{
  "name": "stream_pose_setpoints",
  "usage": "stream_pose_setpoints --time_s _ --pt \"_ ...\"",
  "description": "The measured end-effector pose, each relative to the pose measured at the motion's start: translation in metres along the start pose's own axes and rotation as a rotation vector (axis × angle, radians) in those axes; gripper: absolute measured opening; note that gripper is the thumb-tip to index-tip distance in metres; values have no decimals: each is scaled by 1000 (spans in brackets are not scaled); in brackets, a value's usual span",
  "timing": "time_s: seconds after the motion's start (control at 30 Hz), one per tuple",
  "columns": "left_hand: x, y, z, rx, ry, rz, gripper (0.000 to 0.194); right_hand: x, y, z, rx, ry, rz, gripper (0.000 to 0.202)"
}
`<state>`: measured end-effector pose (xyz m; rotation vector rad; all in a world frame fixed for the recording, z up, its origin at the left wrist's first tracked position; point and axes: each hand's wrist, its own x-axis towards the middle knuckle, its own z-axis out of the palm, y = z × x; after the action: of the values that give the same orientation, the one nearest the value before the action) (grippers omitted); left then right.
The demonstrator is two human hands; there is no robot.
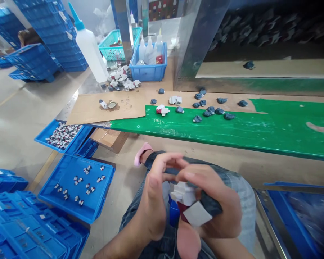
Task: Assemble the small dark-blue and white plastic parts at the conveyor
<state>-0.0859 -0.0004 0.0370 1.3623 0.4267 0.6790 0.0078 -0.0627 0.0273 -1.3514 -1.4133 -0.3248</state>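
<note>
Above my lap, my right hand (218,201) grips a small plastic toy part (185,194) in white, maroon and dark blue, with a flat white panel facing up. The right thumb presses from below and the fingers curl over its dark side. Beside it, on the left, my left hand (156,201) is cupped, thumb apart from bent fingers that reach over toward the right fingertips. I see nothing held in it. On the green bench top lie a white and maroon piece (162,110), a white piece (175,100) and several dark blue pieces (210,110).
Cardboard (108,113) on the bench carries a bottle cap (112,104). Behind it stand a large squeeze bottle (90,54), a heap of parts (121,79) and a blue basket (148,72) of bottles. Blue trays (94,212) with parts sit at lower left. A metal-framed opening (189,61) rises behind.
</note>
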Motion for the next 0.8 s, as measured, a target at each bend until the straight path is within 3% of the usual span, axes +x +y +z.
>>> stream_pose_setpoints --time_s 0.13,0.2,0.33,0.43,0.57,0.8 --pt "-2 -2 -11 56 -216 -107 55 3 5 -3 -87 107 -62 30" --pt "-2 -2 -13 17 -243 -116 45 2 7 0 -80 123 -48 27" --pt "-1 -1 -11 -111 -199 -113 31 -2 14 9 49 250 -97 52" --pt "-1 -1 -9 -98 -139 -76 24 -7 18 10 106 291 -46 73" --pt "-1 -2 -9 -76 -73 -47 22 -17 22 5 56 292 -34 71" --pt "-1 -7 -12 55 7 122 32 -27 27 -4 38 137 -61 49"
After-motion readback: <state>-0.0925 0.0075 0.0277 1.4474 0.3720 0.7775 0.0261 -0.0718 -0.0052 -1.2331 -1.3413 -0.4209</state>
